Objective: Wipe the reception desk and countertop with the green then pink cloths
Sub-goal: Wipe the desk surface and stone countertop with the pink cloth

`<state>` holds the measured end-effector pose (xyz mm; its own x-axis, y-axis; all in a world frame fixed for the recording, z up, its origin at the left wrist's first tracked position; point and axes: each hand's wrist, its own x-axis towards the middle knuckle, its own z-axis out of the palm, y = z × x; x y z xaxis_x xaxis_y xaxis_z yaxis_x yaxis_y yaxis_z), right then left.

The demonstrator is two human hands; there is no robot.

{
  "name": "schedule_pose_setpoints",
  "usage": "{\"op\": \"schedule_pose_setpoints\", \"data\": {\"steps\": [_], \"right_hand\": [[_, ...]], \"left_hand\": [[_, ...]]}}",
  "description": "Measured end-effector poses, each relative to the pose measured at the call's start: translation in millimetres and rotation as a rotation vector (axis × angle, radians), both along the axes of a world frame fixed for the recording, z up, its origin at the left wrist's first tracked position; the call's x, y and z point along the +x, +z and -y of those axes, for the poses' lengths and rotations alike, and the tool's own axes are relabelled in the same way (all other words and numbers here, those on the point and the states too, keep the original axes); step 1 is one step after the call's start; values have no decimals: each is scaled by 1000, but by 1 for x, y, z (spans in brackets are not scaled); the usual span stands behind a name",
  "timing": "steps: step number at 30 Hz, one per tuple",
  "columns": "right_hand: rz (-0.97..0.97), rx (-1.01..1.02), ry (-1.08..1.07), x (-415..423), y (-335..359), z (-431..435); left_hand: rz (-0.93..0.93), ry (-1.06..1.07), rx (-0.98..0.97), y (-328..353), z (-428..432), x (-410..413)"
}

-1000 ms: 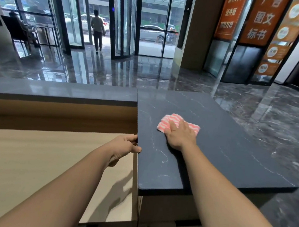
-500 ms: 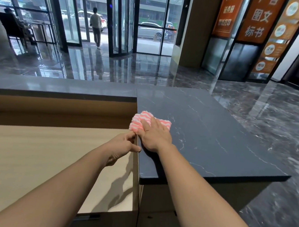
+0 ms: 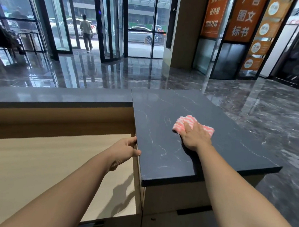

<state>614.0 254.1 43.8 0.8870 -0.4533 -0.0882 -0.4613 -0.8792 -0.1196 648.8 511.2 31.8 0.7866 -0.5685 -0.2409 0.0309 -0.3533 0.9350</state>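
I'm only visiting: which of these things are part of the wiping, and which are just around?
Part of the job:
pink cloth, under the right hand
dark countertop, its edge gripped by the left hand
wooden desk

Just around:
orange signs
revolving door
person by the door
parked car

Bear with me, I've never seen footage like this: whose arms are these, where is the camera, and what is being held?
There is no machine here. The bare arms belong to a person who wears a camera on the head, so this single picture looks forward and down at their own hands. The right hand presses a pink striped cloth flat on the dark stone countertop to wipe it. The left hand holds that countertop's left edge, above the lower wooden desk. Nothing else lies on the countertop.
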Motion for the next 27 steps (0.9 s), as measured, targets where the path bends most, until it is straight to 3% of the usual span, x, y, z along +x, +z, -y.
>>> {"op": "schedule_pose_setpoints", "data": {"steps": [8,14,19,27], "right_hand": [[38,48,200,-10,-2,-93],[31,43,376,-15,-8,-138],[48,29,465,-31,-4,-120],[-14,65,238,-55,-1,3]], "left_hand": [[-78,128,-170,-2,-3,-20],[-38,144,-293,2,-12,-45],[-67,216,-351,-1,-2,-64],[-115,423,-307,-4,14,-74]]}}
